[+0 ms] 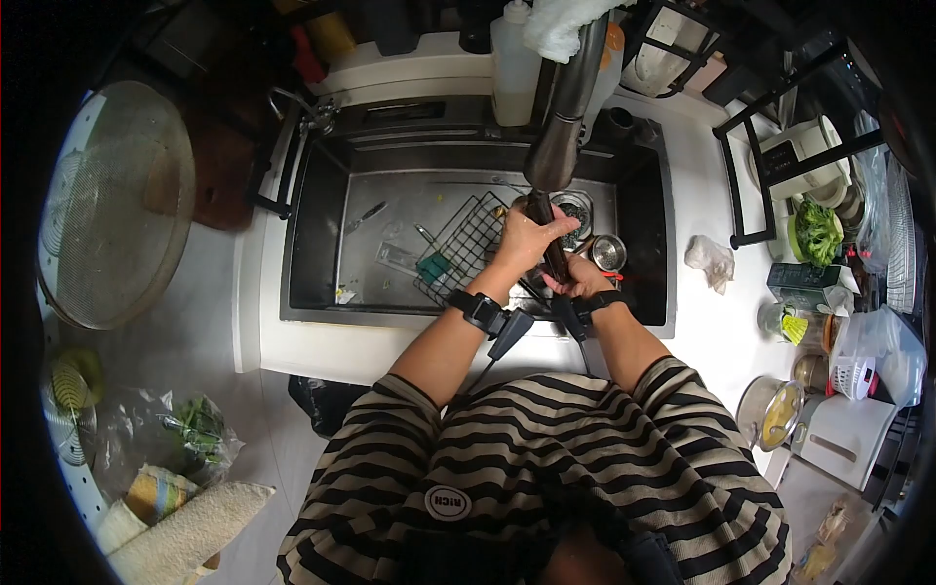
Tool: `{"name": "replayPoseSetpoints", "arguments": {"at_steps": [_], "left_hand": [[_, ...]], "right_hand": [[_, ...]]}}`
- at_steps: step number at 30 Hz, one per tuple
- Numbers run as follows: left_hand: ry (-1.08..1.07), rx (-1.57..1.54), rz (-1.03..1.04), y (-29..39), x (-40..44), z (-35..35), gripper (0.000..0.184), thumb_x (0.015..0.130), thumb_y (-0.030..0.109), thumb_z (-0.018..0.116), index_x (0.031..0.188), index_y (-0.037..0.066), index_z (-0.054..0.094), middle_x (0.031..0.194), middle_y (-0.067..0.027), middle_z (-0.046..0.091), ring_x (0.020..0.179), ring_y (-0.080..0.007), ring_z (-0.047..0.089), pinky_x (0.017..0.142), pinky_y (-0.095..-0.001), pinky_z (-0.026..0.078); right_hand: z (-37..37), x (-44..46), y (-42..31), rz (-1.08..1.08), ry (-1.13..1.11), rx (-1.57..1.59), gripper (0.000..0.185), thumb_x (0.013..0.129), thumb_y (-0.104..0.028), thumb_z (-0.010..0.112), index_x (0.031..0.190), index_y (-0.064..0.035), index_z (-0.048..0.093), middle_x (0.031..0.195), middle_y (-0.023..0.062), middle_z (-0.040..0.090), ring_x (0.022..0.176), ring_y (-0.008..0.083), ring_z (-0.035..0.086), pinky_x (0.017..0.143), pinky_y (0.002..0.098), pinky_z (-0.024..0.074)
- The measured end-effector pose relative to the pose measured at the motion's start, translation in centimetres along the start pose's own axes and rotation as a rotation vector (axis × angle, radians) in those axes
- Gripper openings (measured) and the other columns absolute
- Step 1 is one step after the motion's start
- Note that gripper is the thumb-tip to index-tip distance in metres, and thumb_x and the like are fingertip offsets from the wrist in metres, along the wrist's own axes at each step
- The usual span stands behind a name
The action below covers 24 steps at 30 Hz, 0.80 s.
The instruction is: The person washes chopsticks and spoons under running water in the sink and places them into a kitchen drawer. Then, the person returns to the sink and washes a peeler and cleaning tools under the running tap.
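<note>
My left hand (529,237) is closed around a long, dark object (555,255) under the pull-down faucet (552,161). Its exact kind is hidden by my fingers. Lower down, my right hand (582,279) closes on the same object near its bottom end. Both hands are above the steel sink (390,185). Left of them, a black wire rack (475,237) lies on the sink floor, with a green item (432,267) at its edge. A small round metal cup (608,253) sits just right of my hands, near the drain strainer (575,211).
A small knife (366,217) lies in the sink's left part. Soap bottles (515,68) stand behind the faucet. On the right counter are a crumpled white cloth or bag (711,262), leafy greens (817,232) and a glass pot (770,413). A large mesh sieve (117,205) is at left.
</note>
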State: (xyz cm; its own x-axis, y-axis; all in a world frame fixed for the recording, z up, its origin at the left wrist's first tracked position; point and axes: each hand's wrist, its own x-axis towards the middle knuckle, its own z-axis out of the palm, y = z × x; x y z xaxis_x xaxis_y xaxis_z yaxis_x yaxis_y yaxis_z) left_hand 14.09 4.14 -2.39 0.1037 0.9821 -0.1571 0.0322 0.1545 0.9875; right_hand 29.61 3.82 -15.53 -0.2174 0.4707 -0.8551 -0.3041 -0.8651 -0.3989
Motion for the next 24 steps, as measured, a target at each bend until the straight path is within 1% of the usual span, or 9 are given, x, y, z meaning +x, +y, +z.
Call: {"name": "replayPoseSetpoints", "arguments": {"at_steps": [3,4,7,8,11,14,17,21,24], "left_hand": [[-0.207,-0.367,0.062,-0.3,-0.1,-0.9,0.028,0.075,0.007,0.064,0.101,0.001,0.056,0.100,-0.0084,0.060,0.099,-0.0180,0.055,0.089,-0.0309,0.040],[-0.304,-0.349,0.080,-0.2,-0.1,-1.6,0.036,0.076,0.006,0.061,0.110,0.001,0.051,0.111,-0.0086,0.056,0.109,-0.0196,0.048,0.097,-0.0331,0.033],[-0.470,-0.329,0.086,0.2,0.0,-2.9,0.032,0.077,0.004,0.060,0.108,0.001,0.052,0.109,-0.0085,0.057,0.107,-0.0192,0.050,0.096,-0.0332,0.035],[-0.419,-0.313,0.048,-0.1,0.0,-2.8,0.026,0.078,0.004,0.060,0.103,0.000,0.056,0.104,-0.0085,0.061,0.099,-0.0181,0.055,0.091,-0.0317,0.040],[-0.258,-0.254,-0.005,0.4,-0.3,-2.5,0.024,0.075,0.010,0.065,0.097,0.002,0.062,0.087,-0.0041,0.066,0.079,-0.0115,0.060,0.067,-0.0249,0.047],[-0.088,-0.224,0.068,-0.5,0.0,-1.9,0.024,0.073,0.010,0.068,0.095,0.001,0.064,0.080,-0.0029,0.066,0.069,-0.0096,0.059,0.061,-0.0217,0.046],[-0.079,-0.268,0.099,-1.0,0.2,-1.5,0.026,0.075,0.012,0.067,0.098,0.001,0.062,0.087,-0.0035,0.065,0.073,-0.0086,0.058,0.061,-0.0217,0.046],[-0.174,-0.426,0.097,-3.3,0.8,-1.4,0.026,0.079,0.014,0.063,0.101,0.000,0.060,0.096,-0.0046,0.063,0.079,-0.0084,0.057,0.066,-0.0235,0.046],[-0.216,-0.396,0.105,-3.5,1.0,-1.7,0.025,0.081,0.012,0.060,0.103,-0.001,0.060,0.099,-0.0060,0.062,0.082,-0.0095,0.057,0.069,-0.0240,0.046]], "right_hand": [[-0.8,0.6,-0.2,0.016,-0.010,-0.016,0.021,0.092,-0.026,0.039,0.099,-0.0165,0.057,0.088,0.0011,0.058,0.075,0.0155,0.056,0.065,0.0313,0.0533],[-1.1,0.7,-0.3,0.025,-0.015,-0.022,0.021,0.092,-0.026,0.039,0.099,-0.0165,0.057,0.087,0.0010,0.058,0.075,0.0153,0.056,0.064,0.0312,0.0533],[-1.3,0.5,-0.5,0.023,-0.013,-0.090,0.022,0.092,-0.025,0.038,0.098,-0.0161,0.057,0.088,0.0007,0.058,0.076,0.0148,0.056,0.063,0.0308,0.0532],[-1.2,0.4,-0.6,0.029,-0.008,-0.080,0.022,0.092,-0.025,0.038,0.098,-0.0164,0.057,0.088,0.0006,0.058,0.076,0.0146,0.056,0.062,0.0306,0.0531],[-0.7,0.0,-0.7,0.041,-0.020,-0.058,0.022,0.092,-0.025,0.038,0.098,-0.0170,0.057,0.090,0.0004,0.059,0.075,0.0142,0.056,0.062,0.0305,0.0532],[-0.3,-0.2,-0.7,0.032,-0.058,-0.060,0.022,0.093,-0.025,0.037,0.098,-0.0166,0.057,0.090,0.0010,0.059,0.075,0.0146,0.056,0.062,0.0311,0.0536],[0.1,-0.7,-0.8,0.029,-0.046,-0.071,0.022,0.093,-0.024,0.037,0.098,-0.0145,0.057,0.089,0.0021,0.059,0.075,0.0157,0.056,0.060,0.0312,0.0539],[-1.0,-0.2,-0.9,0.050,-0.077,-0.087,0.023,0.093,-0.023,0.037,0.093,-0.0097,0.056,0.085,0.0040,0.059,0.069,0.0173,0.057,0.054,0.0300,0.0536],[-1.3,-0.5,-1.0,0.046,-0.106,-0.115,0.024,0.092,-0.023,0.037,0.090,-0.0074,0.055,0.080,0.0055,0.058,0.064,0.0181,0.057,0.050,0.0295,0.0532]]}}
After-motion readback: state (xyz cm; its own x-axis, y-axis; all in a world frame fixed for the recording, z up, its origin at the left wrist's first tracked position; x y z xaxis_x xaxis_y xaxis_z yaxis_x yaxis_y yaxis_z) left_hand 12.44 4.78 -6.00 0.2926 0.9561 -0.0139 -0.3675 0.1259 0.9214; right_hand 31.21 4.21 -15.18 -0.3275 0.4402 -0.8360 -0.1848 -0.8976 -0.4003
